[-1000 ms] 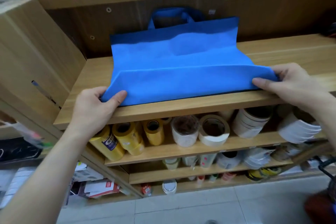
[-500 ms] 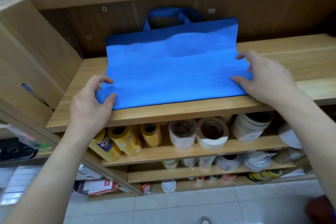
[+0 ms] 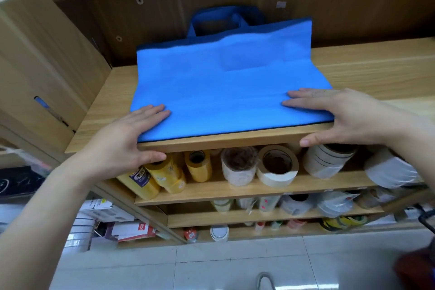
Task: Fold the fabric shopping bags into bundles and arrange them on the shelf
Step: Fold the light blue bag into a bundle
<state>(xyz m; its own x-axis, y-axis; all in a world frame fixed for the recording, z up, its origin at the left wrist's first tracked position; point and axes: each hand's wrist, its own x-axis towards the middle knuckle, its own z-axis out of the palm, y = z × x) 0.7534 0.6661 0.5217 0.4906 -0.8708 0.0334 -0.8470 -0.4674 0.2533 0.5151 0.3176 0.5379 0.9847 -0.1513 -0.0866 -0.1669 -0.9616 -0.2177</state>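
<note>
left hand (image 3: pixel 127 139) and right hand (image 3: pixel 348 115) pressed flat on blue bag (image 3: pixel 223 92); handles (image 3: pixel 216 14) half hidden

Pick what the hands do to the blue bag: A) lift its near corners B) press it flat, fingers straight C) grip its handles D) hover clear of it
B: left hand and right hand lie straight-fingered on the blue fabric shopping bag, thumbs at the front edge of the shelf.
</note>
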